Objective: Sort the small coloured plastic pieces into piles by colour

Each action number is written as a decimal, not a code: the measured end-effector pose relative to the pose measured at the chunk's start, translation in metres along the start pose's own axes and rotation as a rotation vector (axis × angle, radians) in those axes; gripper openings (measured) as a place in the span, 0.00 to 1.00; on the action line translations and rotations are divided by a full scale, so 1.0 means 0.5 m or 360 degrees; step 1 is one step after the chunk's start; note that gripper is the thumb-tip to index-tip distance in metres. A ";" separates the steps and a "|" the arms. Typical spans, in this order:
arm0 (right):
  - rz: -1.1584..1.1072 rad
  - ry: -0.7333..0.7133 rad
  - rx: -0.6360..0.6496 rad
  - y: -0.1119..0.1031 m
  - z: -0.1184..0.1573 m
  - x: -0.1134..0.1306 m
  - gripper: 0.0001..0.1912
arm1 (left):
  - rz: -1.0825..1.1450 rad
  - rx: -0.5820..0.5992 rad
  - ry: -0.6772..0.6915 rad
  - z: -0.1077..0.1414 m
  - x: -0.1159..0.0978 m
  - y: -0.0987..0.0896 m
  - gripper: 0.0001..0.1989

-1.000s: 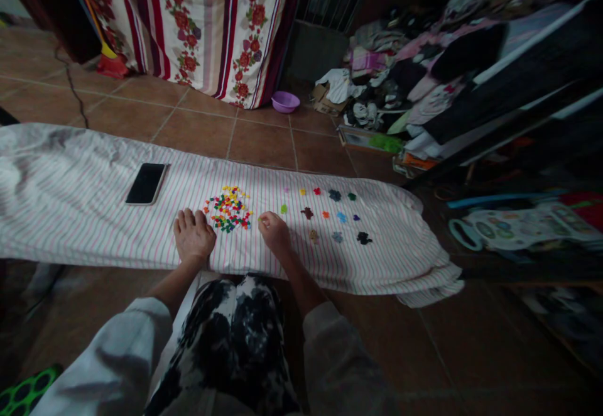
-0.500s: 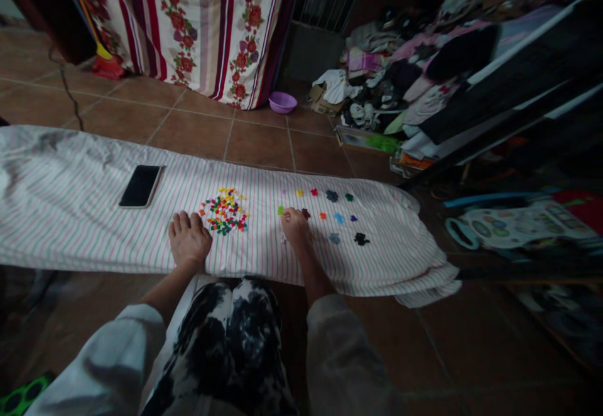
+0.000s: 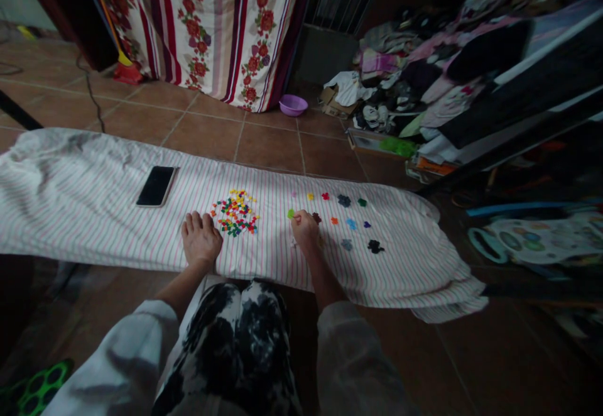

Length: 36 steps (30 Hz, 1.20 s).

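Note:
My left hand (image 3: 201, 239) lies flat on the striped cloth with its fingers stretched out, just left of a mixed heap of small coloured pieces (image 3: 237, 213). My right hand (image 3: 305, 229) is closed in a pinch at the edge of a little light green pile (image 3: 291, 213). Whatever is between those fingertips is too small to make out. Beyond and to the right of this hand lie small one-colour piles, among them yellow pieces (image 3: 310, 197), red pieces (image 3: 325, 196), dark grey pieces (image 3: 344, 200), light blue pieces (image 3: 351, 224) and black pieces (image 3: 375, 246). A brown pile (image 3: 316, 217) is partly behind my knuckles.
A phone (image 3: 157, 186) rests on the cloth (image 3: 94, 215) at the left. Past the far edge, a purple basin (image 3: 293, 105) stands on the tiled floor near a flowered curtain (image 3: 221, 32). Heaped clothes (image 3: 424, 70) fill the back right.
The whole view has shifted slightly, so everything appears further right. On the cloth, my left hand stays flat and my right hand stays pinched by the light green pile.

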State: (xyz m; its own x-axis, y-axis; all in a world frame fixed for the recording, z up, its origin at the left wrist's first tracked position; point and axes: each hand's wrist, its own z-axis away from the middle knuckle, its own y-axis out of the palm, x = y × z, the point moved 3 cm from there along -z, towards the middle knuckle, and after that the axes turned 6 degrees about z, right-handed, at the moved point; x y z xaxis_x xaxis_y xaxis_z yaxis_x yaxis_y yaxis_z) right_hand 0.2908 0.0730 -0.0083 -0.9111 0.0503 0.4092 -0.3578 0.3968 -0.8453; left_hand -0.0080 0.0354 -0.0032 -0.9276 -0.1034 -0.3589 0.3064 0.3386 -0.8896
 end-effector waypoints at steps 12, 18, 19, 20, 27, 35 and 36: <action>-0.0270 -0.0542 0.0397 0.025 0.067 0.230 0.09 | -0.0070 -0.0002 0.0008 0.000 0.003 0.005 0.23; -0.0024 -0.0602 0.0592 0.065 0.076 0.296 0.11 | -0.0072 -0.0001 -0.0005 -0.001 0.001 0.005 0.22; 0.0014 -0.0589 0.0598 0.068 0.072 0.300 0.11 | -0.0081 -0.0002 -0.0007 -0.001 0.000 0.005 0.22; 0.0046 -0.0576 0.0603 0.071 0.068 0.304 0.11 | -0.0086 -0.0002 -0.0008 -0.001 0.000 0.004 0.22; 0.0183 -0.0575 0.0743 0.085 0.037 0.326 0.09 | 0.0034 0.0031 -0.0046 -0.002 0.003 0.008 0.23; 0.0236 -0.0604 0.0826 0.089 0.028 0.337 0.08 | -0.0065 -0.0002 -0.0007 -0.001 0.003 0.009 0.22; 0.0205 -0.0603 0.0815 0.087 0.029 0.336 0.08 | -0.0062 -0.0004 -0.0006 -0.001 0.002 0.008 0.22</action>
State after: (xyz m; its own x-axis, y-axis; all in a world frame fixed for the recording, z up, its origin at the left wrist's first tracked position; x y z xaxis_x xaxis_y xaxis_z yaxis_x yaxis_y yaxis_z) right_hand 0.1192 0.0853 0.0186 -0.9288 -0.2957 0.2235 -0.2082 -0.0827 -0.9746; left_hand -0.0080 0.0371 -0.0072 -0.9381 -0.1202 -0.3250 0.2694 0.3368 -0.9022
